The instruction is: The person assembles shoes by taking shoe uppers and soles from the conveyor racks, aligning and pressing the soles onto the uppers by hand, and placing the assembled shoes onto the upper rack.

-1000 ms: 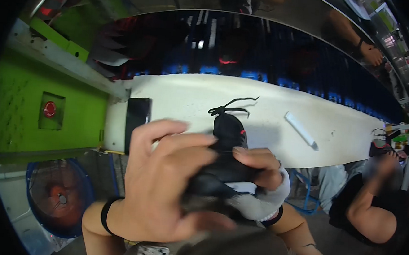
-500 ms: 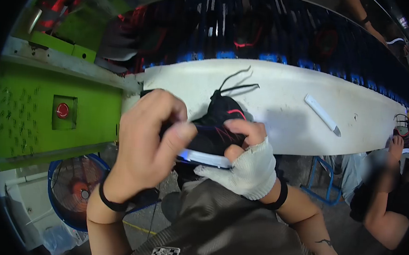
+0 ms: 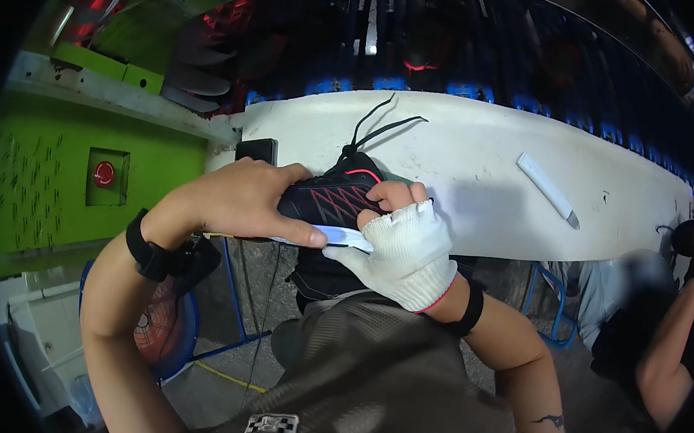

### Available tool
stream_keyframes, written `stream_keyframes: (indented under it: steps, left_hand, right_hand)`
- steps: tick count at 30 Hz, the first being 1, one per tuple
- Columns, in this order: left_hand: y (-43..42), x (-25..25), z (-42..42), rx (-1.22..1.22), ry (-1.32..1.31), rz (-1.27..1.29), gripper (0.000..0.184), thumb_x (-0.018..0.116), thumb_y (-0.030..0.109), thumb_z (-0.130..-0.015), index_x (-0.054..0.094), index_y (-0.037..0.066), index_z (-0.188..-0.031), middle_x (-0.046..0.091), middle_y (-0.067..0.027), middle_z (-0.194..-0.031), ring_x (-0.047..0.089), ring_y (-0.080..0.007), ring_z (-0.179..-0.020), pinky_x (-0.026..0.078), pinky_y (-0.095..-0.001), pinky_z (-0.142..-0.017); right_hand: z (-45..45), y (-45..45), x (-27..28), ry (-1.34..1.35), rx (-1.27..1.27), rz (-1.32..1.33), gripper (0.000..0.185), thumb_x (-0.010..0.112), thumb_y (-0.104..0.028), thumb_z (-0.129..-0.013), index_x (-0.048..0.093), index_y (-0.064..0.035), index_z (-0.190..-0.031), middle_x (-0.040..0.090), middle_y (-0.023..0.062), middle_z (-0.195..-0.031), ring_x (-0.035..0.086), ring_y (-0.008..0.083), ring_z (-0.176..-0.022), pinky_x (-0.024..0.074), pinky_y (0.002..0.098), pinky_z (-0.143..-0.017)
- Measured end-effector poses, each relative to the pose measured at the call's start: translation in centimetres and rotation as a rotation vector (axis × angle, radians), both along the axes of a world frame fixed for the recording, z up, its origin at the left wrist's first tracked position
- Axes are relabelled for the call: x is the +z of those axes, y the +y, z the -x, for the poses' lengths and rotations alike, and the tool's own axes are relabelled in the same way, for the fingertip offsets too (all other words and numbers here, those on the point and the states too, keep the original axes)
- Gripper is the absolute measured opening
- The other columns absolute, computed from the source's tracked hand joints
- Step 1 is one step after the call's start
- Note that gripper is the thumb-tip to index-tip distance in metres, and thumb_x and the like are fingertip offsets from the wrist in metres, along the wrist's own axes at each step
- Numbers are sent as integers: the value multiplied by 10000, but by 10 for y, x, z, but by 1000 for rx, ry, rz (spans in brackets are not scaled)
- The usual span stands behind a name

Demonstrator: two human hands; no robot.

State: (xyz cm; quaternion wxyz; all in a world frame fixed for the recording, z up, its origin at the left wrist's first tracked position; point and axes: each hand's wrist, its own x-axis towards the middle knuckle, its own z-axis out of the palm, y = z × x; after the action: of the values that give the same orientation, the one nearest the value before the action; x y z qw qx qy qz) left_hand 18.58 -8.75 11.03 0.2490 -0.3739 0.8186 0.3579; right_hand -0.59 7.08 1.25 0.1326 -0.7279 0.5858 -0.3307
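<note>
A black shoe (image 3: 328, 199) with a red criss-cross pattern and a white sole lies on its side between my hands, near the front edge of the white worktop. Its black laces stretch away from me across the surface. My bare left hand (image 3: 256, 200) is closed on one end of the shoe, its thumb pressed along the sole. In a white glove with bare fingertips, my right hand (image 3: 410, 241) grips the other end, fingers on the upper and thumb at the sole. The hands hide both ends of the shoe.
On the white worktop (image 3: 480, 153) lie a white-handled blade tool (image 3: 547, 190) and a dark flat object (image 3: 257, 150). Rollers (image 3: 527, 60) run behind. A green panel with a red button (image 3: 104, 174) and a fan (image 3: 164, 324) are at left; another person's arm (image 3: 676, 336) shows at right.
The shoe has turned so its patterned side faces up more. My left hand has lowered from above the shoe to lie along it, its thumb now on the sole. The right hand keeps its grip.
</note>
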Motion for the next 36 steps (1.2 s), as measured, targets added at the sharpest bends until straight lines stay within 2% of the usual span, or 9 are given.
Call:
stream_keyframes:
  steps: [11,16,17,20,22,28,31,34,36]
  left_hand:
    - [11,-5,9,-101,27,203,965,842,682,-660,672,-63,-1251,720,-239,-765,745,-426,-797,582,-478,-791]
    - [8,31,27,-152,-135,92,1058,756,799,-742,622,-54,-1352,740,-237,-869,733,-444,-841,569,-465,-809]
    - [0,39,22,-118,27,-33,1017,643,805,-862,600,-69,-1380,755,-222,-906,736,-414,-868,564,-489,-827]
    - [-5,51,16,361,524,-594,860,453,714,-1025,644,-64,-1337,763,-163,-1087,715,-220,-953,630,-338,-712]
    - [20,9,30,408,825,-686,830,463,701,-1023,657,-47,-1328,695,-185,-1323,685,-183,-1041,615,-279,-758]
    - [132,-53,105,227,1294,313,788,840,147,-792,497,-62,-1470,516,-275,-1467,552,-425,-1233,461,-504,-1045]
    - [154,-55,114,248,1202,429,817,860,121,-749,493,-66,-1454,517,-265,-1420,553,-439,-1224,479,-504,-1001]
    - [145,-58,117,352,1279,555,660,870,86,-724,547,-10,-1292,586,-197,-1116,583,-388,-967,490,-480,-864]
    - [120,-52,120,434,1169,246,456,870,51,-697,563,42,-1034,549,-127,-895,575,-327,-805,458,-433,-683]
  right_hand:
    - [2,-4,0,-26,-39,-123,403,889,-385,-679,750,-76,-898,595,75,-1119,561,304,-1041,540,422,-804]
    - [17,3,-3,-43,-33,79,477,926,-428,-668,698,-42,-830,633,101,-1107,603,295,-946,550,404,-741]
    - [28,9,-8,-113,-30,169,502,940,-438,-661,674,-33,-790,644,114,-1103,616,294,-900,552,396,-710]
    - [67,43,-12,-245,-55,122,719,982,-381,-683,597,-22,-1173,603,216,-1280,695,347,-1001,611,412,-762]
    - [92,49,35,58,-1,304,1068,988,-246,-737,316,-53,-1544,467,308,-1477,696,322,-1086,596,417,-885]
    - [127,29,152,384,-146,-25,885,1000,-233,-547,606,-63,-1321,580,206,-1269,650,412,-1086,578,461,-856]
    - [138,20,165,580,-119,-46,770,990,-336,-558,601,-29,-1147,611,197,-1093,652,395,-962,556,456,-771]
    - [126,9,171,651,-142,-199,741,960,-484,-586,555,-26,-1005,625,173,-920,670,393,-858,538,454,-707]
    - [114,0,177,713,-79,-225,760,940,-549,-606,556,-37,-1016,629,159,-844,681,384,-795,528,458,-662]
